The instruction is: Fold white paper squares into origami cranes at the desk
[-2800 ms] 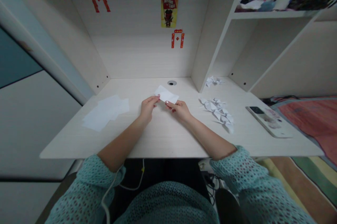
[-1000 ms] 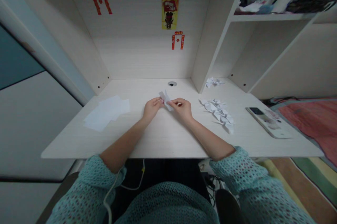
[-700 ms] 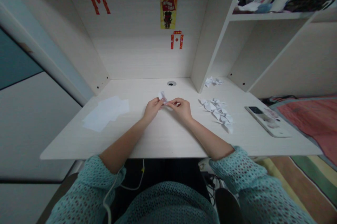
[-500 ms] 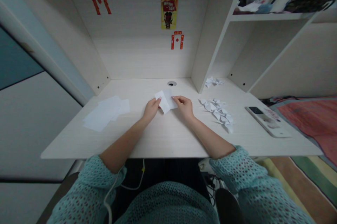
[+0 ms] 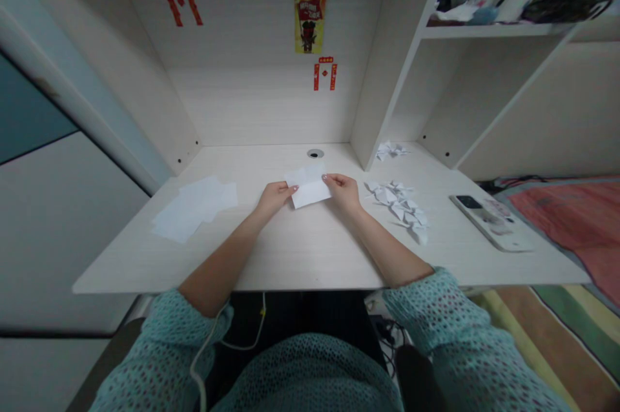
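Note:
Between my hands, just above the middle of the desk, is a white sheet of paper [image 5: 310,191] with a crease across it. My left hand [image 5: 275,197] pinches its left edge between thumb and fingers. On the opposite edge, my right hand [image 5: 343,190] grips the same paper, thumb on top. Flat white paper sheets [image 5: 194,206] lie spread in an overlapping pile to the left. To the right sits a cluster of small folded white paper pieces [image 5: 402,205], and more folded pieces [image 5: 391,151] rest farther back beside the upright panel.
A phone [image 5: 489,223] lies on the right part of the white desk [image 5: 310,263]. A round cable hole [image 5: 315,154] is near the back wall. An upright panel [image 5: 387,95] stands at the right, and a shelf [image 5: 489,31] above it holds bags.
The paper has turned, and its crease now runs across instead of up and down. My left hand has shifted slightly left; my right hand grips higher on the right edge.

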